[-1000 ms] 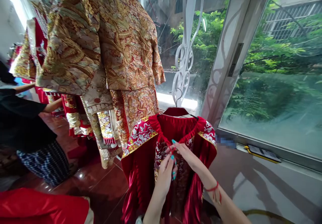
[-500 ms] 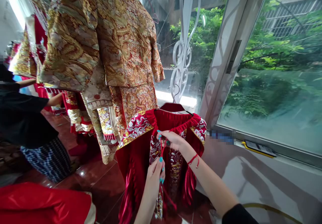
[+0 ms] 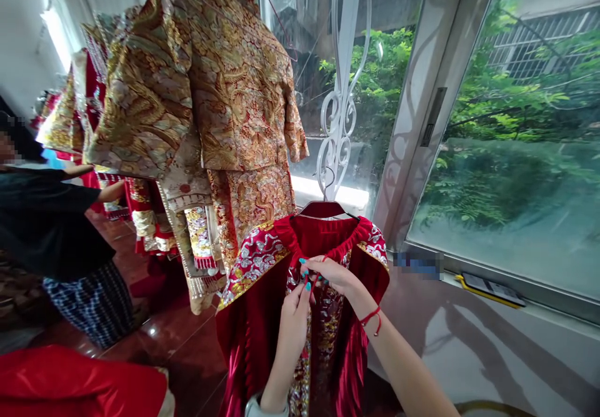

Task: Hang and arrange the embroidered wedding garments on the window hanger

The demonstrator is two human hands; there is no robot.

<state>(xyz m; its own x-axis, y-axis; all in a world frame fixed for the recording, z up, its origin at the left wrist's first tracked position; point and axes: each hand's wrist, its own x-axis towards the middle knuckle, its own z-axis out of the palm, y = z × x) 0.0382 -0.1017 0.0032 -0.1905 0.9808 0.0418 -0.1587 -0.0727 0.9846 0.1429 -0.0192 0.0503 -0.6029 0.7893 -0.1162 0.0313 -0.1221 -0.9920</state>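
A red velvet garment (image 3: 253, 336) with silver and gold embroidery hangs from a dark hanger (image 3: 323, 209) before me. My right hand (image 3: 334, 274) is at the front of its gathered neckline, fingers pinched on a thin red cord. Just below and to the left, my left hand (image 3: 296, 311) has its thumb and fingers closed on the same cord, close against the right fingertips. Most of the cord is hidden by my fingers. Both hands are in front of the embroidered front panel (image 3: 328, 329).
Gold brocade garments (image 3: 234, 92) hang to the left. Beyond them a person in a black top (image 3: 56, 217) reaches toward other hanging clothes. Red fabric (image 3: 79, 379) lies at lower left. A window (image 3: 506, 154) with a sill is at right, a black and yellow object (image 3: 490, 289) on the sill.
My left hand has moved up to meet the right hand at the neckline, and the dangling cord end no longer shows below. The view has shifted slightly.
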